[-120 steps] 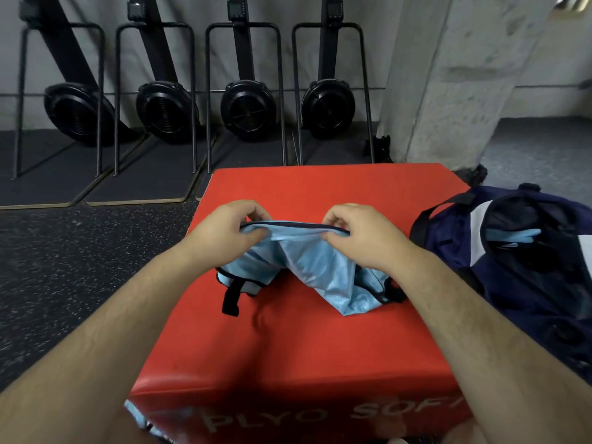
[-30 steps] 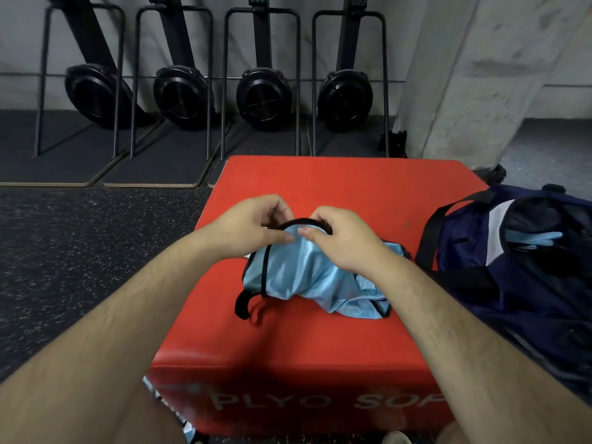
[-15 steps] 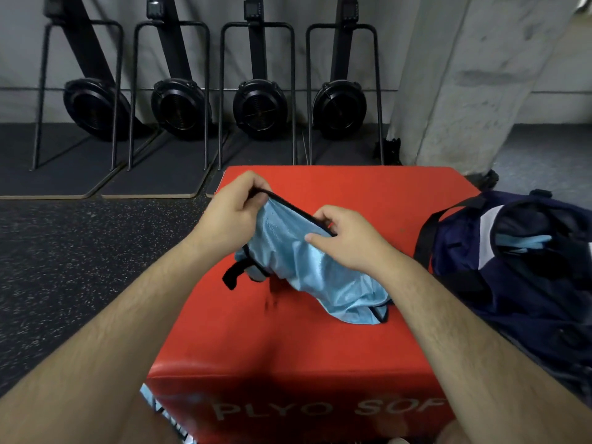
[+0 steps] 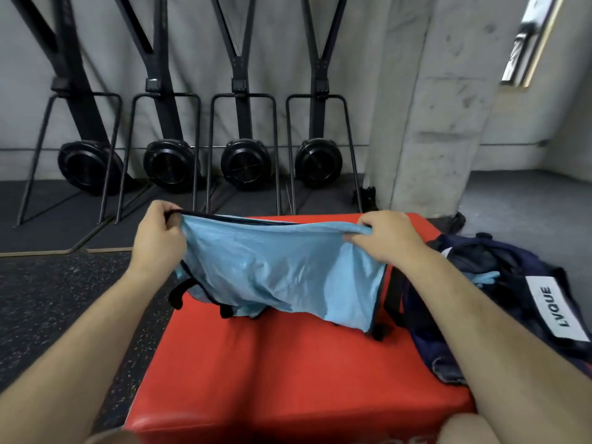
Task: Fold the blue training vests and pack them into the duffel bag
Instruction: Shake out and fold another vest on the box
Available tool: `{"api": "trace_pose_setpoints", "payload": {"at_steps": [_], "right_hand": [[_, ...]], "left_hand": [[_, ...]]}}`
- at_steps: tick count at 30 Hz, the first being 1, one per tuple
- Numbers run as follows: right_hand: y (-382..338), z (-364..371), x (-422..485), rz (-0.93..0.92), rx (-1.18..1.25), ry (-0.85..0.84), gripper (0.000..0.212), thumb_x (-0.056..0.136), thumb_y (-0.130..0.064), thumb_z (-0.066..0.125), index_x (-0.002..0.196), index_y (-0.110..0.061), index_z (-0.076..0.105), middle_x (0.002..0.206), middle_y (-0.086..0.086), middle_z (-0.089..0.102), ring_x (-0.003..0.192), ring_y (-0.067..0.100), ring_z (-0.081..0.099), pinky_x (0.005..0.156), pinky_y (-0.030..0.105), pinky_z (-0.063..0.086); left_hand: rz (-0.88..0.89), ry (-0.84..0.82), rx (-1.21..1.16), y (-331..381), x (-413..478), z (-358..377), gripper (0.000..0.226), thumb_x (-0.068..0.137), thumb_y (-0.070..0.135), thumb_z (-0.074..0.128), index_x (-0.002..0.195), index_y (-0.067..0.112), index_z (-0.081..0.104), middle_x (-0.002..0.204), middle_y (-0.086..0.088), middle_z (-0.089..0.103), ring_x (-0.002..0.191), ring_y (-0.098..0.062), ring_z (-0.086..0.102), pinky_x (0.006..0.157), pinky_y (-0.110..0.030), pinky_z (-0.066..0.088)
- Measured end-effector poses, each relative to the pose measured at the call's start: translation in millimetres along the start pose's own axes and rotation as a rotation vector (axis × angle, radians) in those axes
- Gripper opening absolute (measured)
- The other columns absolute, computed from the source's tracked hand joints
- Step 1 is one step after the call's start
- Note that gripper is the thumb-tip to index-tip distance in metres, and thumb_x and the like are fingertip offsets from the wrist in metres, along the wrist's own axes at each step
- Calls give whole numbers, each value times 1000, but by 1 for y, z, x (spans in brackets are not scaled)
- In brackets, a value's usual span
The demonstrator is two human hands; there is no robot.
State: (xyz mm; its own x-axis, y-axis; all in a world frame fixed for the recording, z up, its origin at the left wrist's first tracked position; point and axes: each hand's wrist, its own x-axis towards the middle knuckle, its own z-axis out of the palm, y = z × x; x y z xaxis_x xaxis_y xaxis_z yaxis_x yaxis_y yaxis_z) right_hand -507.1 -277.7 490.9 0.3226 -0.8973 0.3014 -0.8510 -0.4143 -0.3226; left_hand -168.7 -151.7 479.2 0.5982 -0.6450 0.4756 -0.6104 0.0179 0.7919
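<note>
Your left hand (image 4: pixel 158 233): pinches black-trimmed top corner of blue vest (image 4: pixel 282 267). Vest: stretched between hands, lower edge draped on red plyo box (image 4: pixel 288 373). Your right hand (image 4: pixel 386 240): grips opposite corner. Navy duffel bag (image 4: pixel 499 293): touching box's right side, unzipped.

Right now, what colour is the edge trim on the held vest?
Black trim on the light blue vest; the head view shows it best.
</note>
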Motion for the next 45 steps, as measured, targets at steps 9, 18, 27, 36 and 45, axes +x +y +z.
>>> {"api": "trace_pose_setpoints", "payload": {"at_steps": [9,18,27,36,45], "right_hand": [[-40,30,-19,438,813,-489,34,82,-35,77,98,-7,66,91,10,71,80,24,71,73,36,61],[-62,66,-37,314,1399,-487,22,100,-10,48,103,-6,70,87,9,71,72,20,66,68,31,53],[-67,86,-44,51,899,-139,26,84,-21,78,108,-25,70,77,-6,60,59,3,53,63,21,49],[-71,93,-54,11,738,16,20,78,-34,74,96,-34,65,74,-10,61,65,7,57,67,32,53],[-70,81,-51,196,953,70,2,89,-22,70,91,-21,70,80,-11,70,69,-4,64,61,10,45]], "left_hand": [[-52,-521,-64,36,-66,85,36,89,-1,44,79,20,71,60,2,59,45,-7,46,44,-16,36],[-163,-631,-440,14,-87,107,45,98,46,55,86,5,68,74,-5,64,73,-18,57,76,-47,52],[-495,-716,-718,17,-84,108,37,103,29,46,115,3,70,114,-19,70,99,-27,64,100,-48,48],[-559,-722,-794,15,-88,112,34,99,26,46,104,6,73,106,-13,72,97,-24,66,95,-43,51],[-614,-596,-784,23,-90,114,33,99,30,51,93,9,76,90,-12,76,86,-22,73,73,-34,53]]}}
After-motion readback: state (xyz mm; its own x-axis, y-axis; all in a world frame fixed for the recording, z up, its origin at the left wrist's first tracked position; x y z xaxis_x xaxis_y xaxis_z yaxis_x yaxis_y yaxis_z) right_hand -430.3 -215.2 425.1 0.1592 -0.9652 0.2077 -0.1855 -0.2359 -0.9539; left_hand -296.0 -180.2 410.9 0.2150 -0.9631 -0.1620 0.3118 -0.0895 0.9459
